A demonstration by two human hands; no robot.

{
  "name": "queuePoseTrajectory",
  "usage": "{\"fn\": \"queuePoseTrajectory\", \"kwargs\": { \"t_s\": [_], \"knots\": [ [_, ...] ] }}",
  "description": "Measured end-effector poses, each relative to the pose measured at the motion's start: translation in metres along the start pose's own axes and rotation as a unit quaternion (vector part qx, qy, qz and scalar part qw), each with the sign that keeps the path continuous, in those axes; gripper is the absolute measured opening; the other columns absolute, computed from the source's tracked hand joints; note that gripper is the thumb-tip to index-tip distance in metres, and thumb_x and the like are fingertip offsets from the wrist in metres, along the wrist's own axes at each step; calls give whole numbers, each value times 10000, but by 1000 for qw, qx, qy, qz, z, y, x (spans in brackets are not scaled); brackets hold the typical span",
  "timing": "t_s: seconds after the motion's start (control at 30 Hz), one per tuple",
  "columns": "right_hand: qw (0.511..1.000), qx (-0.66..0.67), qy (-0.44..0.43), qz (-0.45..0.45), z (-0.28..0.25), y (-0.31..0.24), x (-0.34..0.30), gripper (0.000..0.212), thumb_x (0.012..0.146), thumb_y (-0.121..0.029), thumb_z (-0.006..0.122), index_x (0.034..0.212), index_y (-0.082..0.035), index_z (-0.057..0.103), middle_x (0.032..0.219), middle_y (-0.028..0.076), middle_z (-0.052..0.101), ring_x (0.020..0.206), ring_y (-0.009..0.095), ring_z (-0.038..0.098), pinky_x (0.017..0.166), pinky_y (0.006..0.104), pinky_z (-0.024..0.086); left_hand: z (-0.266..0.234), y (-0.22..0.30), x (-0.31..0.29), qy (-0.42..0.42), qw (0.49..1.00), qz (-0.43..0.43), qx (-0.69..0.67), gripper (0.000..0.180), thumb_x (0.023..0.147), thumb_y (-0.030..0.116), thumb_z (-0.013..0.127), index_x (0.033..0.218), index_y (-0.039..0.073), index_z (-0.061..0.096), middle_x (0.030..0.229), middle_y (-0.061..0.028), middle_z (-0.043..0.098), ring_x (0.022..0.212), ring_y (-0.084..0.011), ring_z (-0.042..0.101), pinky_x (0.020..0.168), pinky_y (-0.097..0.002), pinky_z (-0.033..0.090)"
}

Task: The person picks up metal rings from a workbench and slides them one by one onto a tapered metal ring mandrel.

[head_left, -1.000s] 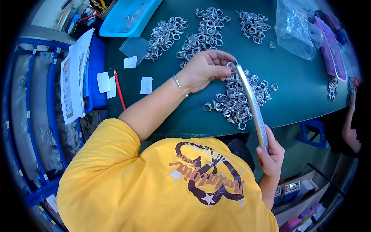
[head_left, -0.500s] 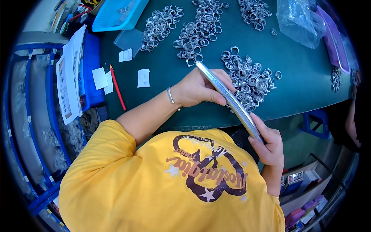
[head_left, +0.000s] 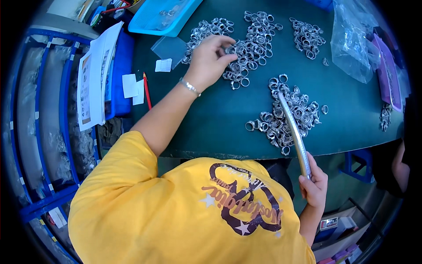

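My right hand (head_left: 315, 185) grips the lower end of a long, tapered metal ring stick (head_left: 293, 125) with a marked scale. The stick slants up over the near pile of silver-coloured rings (head_left: 307, 112), and no ring shows around it. My left hand (head_left: 207, 59), a bangle at its wrist, reaches to the edge of the far middle ring pile (head_left: 259, 35). Its thumb and fingers are curled around a ring (head_left: 229, 51), partly hidden among the others. The left ring pile (head_left: 215, 27) lies just beyond that hand.
A pale blue tray (head_left: 169, 26) and clear bag (head_left: 169, 48) lie far left, with paper slips (head_left: 130, 86) and a red pencil (head_left: 147, 90). Another ring pile (head_left: 307, 37), a plastic bag (head_left: 349, 48) and a purple tray (head_left: 389, 72) lie right. Blue racks (head_left: 66, 101) stand left.
My left hand has left the stick and gone up and left to the far middle pile. A ring around the stick is gone from it. The whole view has shifted somewhat.
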State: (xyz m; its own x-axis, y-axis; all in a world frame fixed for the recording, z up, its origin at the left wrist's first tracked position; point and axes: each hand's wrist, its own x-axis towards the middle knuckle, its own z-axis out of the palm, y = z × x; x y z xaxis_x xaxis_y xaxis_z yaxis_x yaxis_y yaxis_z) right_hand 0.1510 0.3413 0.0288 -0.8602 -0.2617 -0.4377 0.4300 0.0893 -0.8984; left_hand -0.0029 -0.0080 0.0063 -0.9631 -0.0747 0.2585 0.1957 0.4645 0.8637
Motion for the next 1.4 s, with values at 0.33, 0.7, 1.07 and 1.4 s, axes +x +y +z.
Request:
{"fn": "queuePoseTrajectory", "kwargs": {
  "t_s": [0.33,0.7,1.07,1.4],
  "knots": [
    [995,60,64,-51,8,-4,4,567,769,17,531,1310,51,364,682,18,525,405,10,391,363,145,292,52,20,2,-110,961,223,123,75,735,99,650,765,37,618,804,-100,577,746,-264,564,656,-326,459],
    [997,17,63,-45,12,1,0,567,755,36,525,1305,29,390,740,14,536,424,-2,371,363,144,271,57,35,-26,-255,943,-155,-148,195,842,39,559,1028,6,607,891,-73,624,761,-110,633,628,-219,519],
    [966,-196,-83,-148,20,-15,24,532,713,16,565,1235,38,467,839,127,615,662,117,563,661,222,433,33,24,-60,-220,821,-276,-448,206,763,-43,584,966,-19,613,870,-117,581,648,-131,562,564,-217,475],
    [949,-191,-127,-217,38,-18,42,537,727,43,557,1253,22,455,870,160,627,715,121,604,673,230,448,18,25,-67,-268,857,-152,-413,300,631,51,780,896,16,643,895,-63,572,751,-110,548,660,-193,452]
  ]
}}
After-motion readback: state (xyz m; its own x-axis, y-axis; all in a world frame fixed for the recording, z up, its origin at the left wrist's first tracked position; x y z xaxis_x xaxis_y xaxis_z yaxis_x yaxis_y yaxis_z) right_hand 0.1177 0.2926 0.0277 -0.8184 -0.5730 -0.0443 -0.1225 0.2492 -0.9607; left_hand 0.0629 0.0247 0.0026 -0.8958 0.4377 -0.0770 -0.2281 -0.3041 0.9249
